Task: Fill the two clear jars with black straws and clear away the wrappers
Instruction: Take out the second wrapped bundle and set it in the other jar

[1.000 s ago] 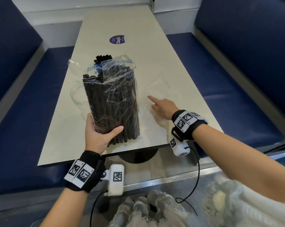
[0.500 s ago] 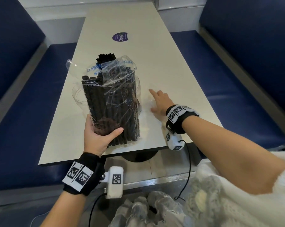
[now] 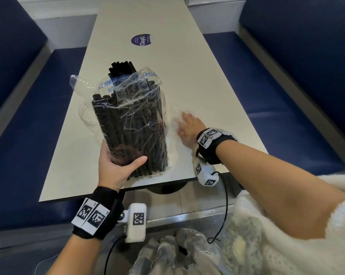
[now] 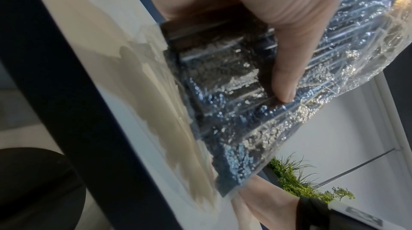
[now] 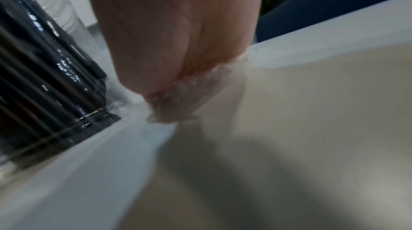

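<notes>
Looking down from the head view, we log the left hand [image 3: 118, 165] gripping the lower end of a pack of black straws [image 3: 132, 124], fingers and thumb curled round its clear wrapper [image 3: 128, 86]. The pack stands upright near the front edge of the table [image 3: 207, 86]. The wrapper's top is open, and straw ends show above it. A clear jar [image 3: 86, 118] is partly visible behind the pack, on its left. A jar already holding straws seems to stand behind the pack too, though the pack hides most of it. The right hand [image 3: 189, 128] lies on the table just right of the pack, over a loose clear wrapper [image 3: 176, 116].

Left wrist view: the thumb [image 4: 287, 68] presses into crinkled film over the straws; the grip looks firm.

Right wrist view: blurred, but the fingers [image 5: 169, 57] appear bunched down on a scrap of clear film [image 5: 200, 77], beside a straw-filled jar [image 5: 51, 75]. We judge it a pinch, not certain.

Risks: the open-topped pack could spill straws if tipped before it is over a jar. The thin film could slip from the right fingers, and a sweep of that hand could knock the nearby jar.

Against the earlier frames: the right hand had its forefinger stretched out across the table; now it is drawn in closer to the pack. The left hand's hold is unchanged.
</notes>
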Demonstrator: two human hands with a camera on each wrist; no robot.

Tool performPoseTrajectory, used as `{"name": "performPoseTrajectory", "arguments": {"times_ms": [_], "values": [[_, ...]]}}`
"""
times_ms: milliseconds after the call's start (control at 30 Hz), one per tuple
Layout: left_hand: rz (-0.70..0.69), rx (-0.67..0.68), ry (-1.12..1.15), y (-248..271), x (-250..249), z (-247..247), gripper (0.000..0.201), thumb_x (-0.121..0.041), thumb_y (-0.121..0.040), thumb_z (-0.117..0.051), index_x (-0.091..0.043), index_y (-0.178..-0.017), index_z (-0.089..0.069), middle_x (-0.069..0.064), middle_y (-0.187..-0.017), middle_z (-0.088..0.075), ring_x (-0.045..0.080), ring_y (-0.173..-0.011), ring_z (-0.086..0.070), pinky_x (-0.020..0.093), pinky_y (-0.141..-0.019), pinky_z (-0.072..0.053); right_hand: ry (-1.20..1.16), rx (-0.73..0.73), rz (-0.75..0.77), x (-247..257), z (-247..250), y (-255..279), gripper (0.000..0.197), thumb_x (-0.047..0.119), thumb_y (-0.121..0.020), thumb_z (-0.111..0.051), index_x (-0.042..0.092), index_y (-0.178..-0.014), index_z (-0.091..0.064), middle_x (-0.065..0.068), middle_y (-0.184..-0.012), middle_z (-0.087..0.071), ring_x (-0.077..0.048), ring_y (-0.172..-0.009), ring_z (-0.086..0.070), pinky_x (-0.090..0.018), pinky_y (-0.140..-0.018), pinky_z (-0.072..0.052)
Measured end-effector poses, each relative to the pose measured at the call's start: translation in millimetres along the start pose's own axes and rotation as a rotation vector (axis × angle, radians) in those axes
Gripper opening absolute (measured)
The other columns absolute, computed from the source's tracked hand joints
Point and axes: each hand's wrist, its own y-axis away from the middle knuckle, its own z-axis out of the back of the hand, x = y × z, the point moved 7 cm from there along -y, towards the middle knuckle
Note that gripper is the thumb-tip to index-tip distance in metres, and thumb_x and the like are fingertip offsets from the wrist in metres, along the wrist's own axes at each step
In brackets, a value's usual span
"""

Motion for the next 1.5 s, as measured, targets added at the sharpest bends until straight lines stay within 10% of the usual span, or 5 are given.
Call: {"name": "performPoseTrajectory", "arguments": {"times_ms": [133,467,833,1200,1500], "values": [[-0.001,-0.001,-0.029,1,0,-1,0.073,0.012,-0.058,-0.08,-0.033,-0.104,-0.046,-0.034,-0.095,-0.064,-0.018,-0.094,-0.058,0.002,-0.078,-0.045,0.067,-0.052,0.037,9,11,-2,0.049,0.036,-0.099,-0.016,0.019,-0.145,-0.015,-0.006,-0.157,0.012,-0.029,-0.144,0.012,-0.047,-0.116,0.007],[0.03,0.004,-0.053,2,6,2,0.069,0.007,-0.058,-0.082,-0.023,-0.111,-0.049,-0.016,-0.107,-0.057,-0.017,-0.096,-0.057,0.003,-0.082,-0.045,0.008,-0.12,0.006,11,19,0,0.038,0.028,-0.095,-0.028,0.021,-0.129,-0.042,-0.004,-0.149,-0.019,-0.034,-0.137,-0.012,-0.049,-0.113,-0.01],[0.069,-0.011,-0.114,2,12,7,0.071,0.0,-0.057,-0.085,-0.013,-0.116,-0.048,-0.015,-0.105,-0.058,-0.003,-0.101,-0.056,0.003,-0.082,-0.047,0.089,0.014,0.008,7,5,8,0.053,0.049,-0.096,-0.022,0.039,-0.144,-0.002,-0.005,-0.157,0.004,-0.03,-0.144,0.005,-0.052,-0.114,0.006],[0.072,-0.002,-0.093,-1,13,7,0.071,0.002,-0.057,-0.085,-0.018,-0.114,-0.047,-0.018,-0.104,-0.058,-0.019,-0.091,-0.057,0.003,-0.081,-0.047,-0.236,-0.2,-0.037,11,32,11,0.047,0.031,-0.095,-0.038,0.033,-0.141,-0.026,-0.01,-0.146,-0.023,-0.033,-0.13,-0.026,-0.046,-0.112,-0.02],[0.089,0.004,-0.068,-4,14,9,0.076,0.001,-0.057,-0.085,-0.011,-0.122,-0.047,-0.009,-0.108,-0.06,-0.002,-0.102,-0.058,0.013,-0.088,-0.048,-0.508,-0.383,-0.039,-4,66,27,0.042,0.015,-0.094,-0.034,0.029,-0.133,-0.043,-0.008,-0.139,-0.034,-0.033,-0.125,-0.028,-0.036,-0.107,-0.021]]}}
